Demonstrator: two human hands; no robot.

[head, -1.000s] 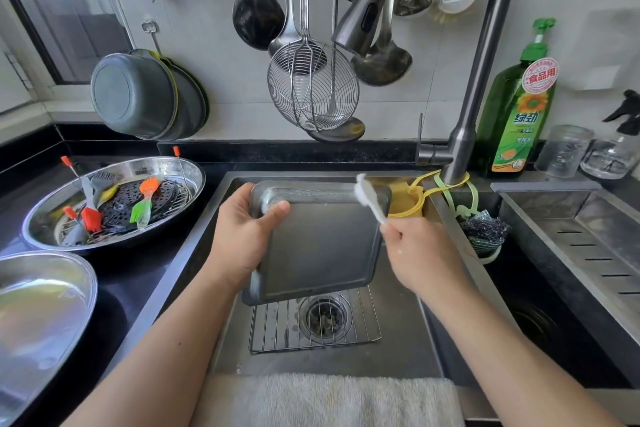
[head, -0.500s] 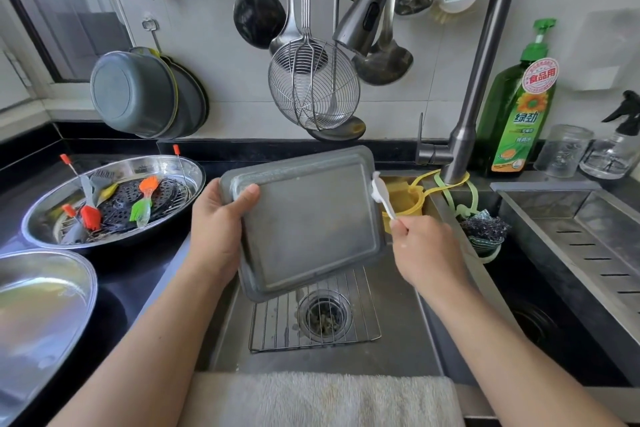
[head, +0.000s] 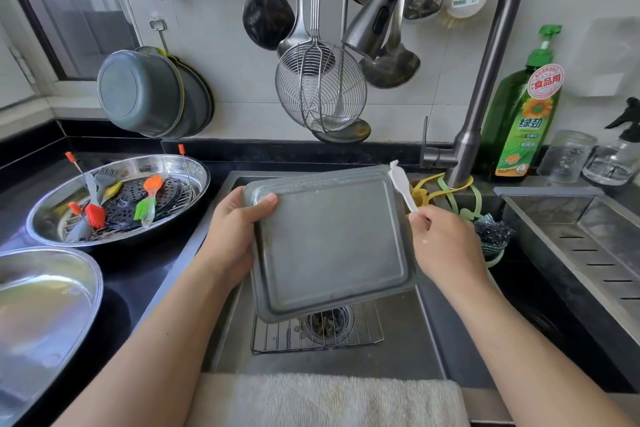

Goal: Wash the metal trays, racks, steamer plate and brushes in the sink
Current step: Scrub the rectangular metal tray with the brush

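A: While my left hand [head: 230, 236] grips the tray [head: 329, 246] above the sink [head: 408, 354], is the right hand [head: 445, 239] free?

B: No, it pinches a white brush [head: 401, 185]. Rack [head: 317, 334] and round pan [head: 117, 198] of brushes by the sink's left edge look unwashed.

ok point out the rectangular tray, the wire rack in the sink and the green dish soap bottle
rectangular metal tray [head: 329, 246], head view, middle of its flat face
wire rack [head: 277, 338], head view, left bars on the sink floor
green dish soap bottle [head: 523, 125], head view, on its front label
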